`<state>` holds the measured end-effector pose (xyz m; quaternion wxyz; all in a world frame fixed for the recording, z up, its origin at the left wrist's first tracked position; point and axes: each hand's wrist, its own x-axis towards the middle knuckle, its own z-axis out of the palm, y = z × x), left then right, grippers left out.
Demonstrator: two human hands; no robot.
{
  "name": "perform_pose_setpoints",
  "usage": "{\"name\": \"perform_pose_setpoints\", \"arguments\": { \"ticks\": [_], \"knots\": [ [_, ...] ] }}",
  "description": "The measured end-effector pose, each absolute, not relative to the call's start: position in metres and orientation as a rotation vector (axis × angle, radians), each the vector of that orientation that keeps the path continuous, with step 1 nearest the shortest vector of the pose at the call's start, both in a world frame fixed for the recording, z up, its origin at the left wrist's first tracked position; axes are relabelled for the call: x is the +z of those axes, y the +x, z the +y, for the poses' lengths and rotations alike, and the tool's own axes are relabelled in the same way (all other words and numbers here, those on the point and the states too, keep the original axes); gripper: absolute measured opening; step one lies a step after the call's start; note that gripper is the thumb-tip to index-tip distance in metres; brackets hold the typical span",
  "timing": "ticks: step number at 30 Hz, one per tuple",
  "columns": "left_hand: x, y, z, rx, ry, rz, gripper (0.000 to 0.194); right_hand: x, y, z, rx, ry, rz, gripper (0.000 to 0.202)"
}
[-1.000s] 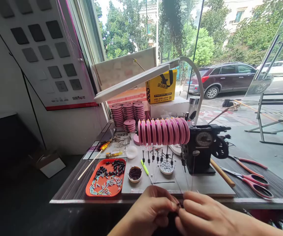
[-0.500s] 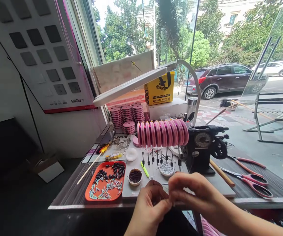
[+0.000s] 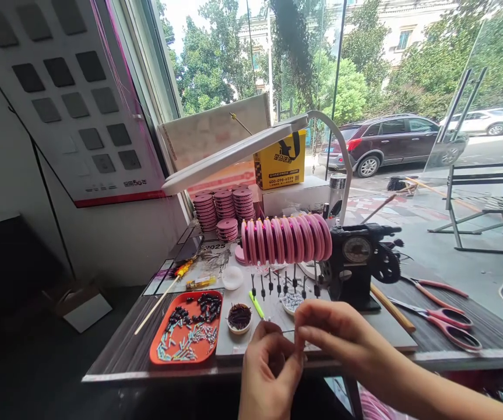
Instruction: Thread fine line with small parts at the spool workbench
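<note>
My left hand and my right hand meet over the table's front edge, fingertips pinched together; whatever is between them is too small to make out. A row of pink spools sits on a black machine beyond them. Small black pieces hang below the spools on thin lines. Just behind my left hand lies a green-yellow tool. A round dish of dark bits stands to its left, and a dish of pale grey beads is partly hidden by my right hand.
An orange tray of black and silvery parts is at the left. Red-handled scissors and pliers lie right, beside a wooden stick. A white lamp arches over stacked pink spools and a yellow box.
The view has shifted slightly, moving the scene a little left. My fingertips remain together, and my right hand has tilted slightly, its fingers closer over my left.
</note>
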<state>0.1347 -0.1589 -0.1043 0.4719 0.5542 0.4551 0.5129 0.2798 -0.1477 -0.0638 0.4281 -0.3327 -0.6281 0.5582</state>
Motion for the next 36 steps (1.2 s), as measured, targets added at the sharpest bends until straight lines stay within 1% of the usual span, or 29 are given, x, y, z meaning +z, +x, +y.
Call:
{"name": "perform_pose_setpoints", "arguments": {
  "ticks": [3, 6, 9, 12, 14, 17, 20, 23, 25, 26, 29, 31, 33, 36],
  "knots": [
    [-0.107, 0.141, -0.165, 1.448, 1.53, 1.239, 0.02, -0.065, 0.279, -0.146, 1.376, -0.816, -1.495, 0.024],
    [-0.112, 0.146, -0.169, 1.524, 1.641, 1.292, 0.019, -0.064, 0.278, -0.146, 1.324, -0.827, -1.475, 0.026],
    [-0.117, 0.147, -0.171, 1.608, 1.925, 1.381, 0.015, -0.064, 0.278, -0.147, 1.286, -0.853, -1.5, 0.022],
    [-0.121, 0.145, -0.171, 1.7, 2.345, 1.434, 0.021, -0.064, 0.278, -0.146, 1.269, -0.894, -1.552, 0.019],
    [-0.121, 0.14, -0.17, 1.665, 2.616, 1.353, 0.024, -0.063, 0.277, -0.144, 1.282, -0.911, -1.568, 0.019],
    [-0.119, 0.132, -0.167, 1.471, 2.965, 1.176, 0.023, -0.06, 0.275, -0.142, 1.291, -0.912, -1.58, 0.019],
    [-0.114, 0.128, -0.164, 1.304, 3.051, 1.083, 0.025, -0.057, 0.275, -0.142, 1.281, -0.917, -1.615, 0.017],
    [-0.106, 0.129, -0.161, 1.298, 2.746, 1.011, 0.026, -0.057, 0.281, -0.146, 1.232, -0.937, -1.661, 0.015],
    [-0.099, 0.131, -0.157, 1.264, 2.28, 1.015, 0.021, -0.061, 0.286, -0.15, 1.079, -0.938, -1.754, 0.005],
    [-0.096, 0.131, -0.156, 1.201, 2.001, 1.017, 0.017, -0.063, 0.288, -0.152, 0.936, -0.879, -1.845, 0.004],
    [-0.087, 0.132, -0.151, 0.88, 1.24, 0.98, 0.005, -0.072, 0.295, -0.161, 0.312, -0.566, -2.261, 0.015],
    [-0.084, 0.132, -0.149, 0.725, 0.98, 0.929, 0.002, -0.077, 0.298, -0.165, 0.002, -0.474, -2.46, 0.021],
    [-0.082, 0.132, -0.148, 0.666, 0.88, 0.89, 0.004, -0.082, 0.301, -0.168, -0.156, -0.484, -2.538, 0.025],
    [-0.082, 0.132, -0.148, 0.631, 0.818, 0.833, 0.008, -0.088, 0.303, -0.168, -0.27, -0.448, -2.521, 0.033]
  ]
}}
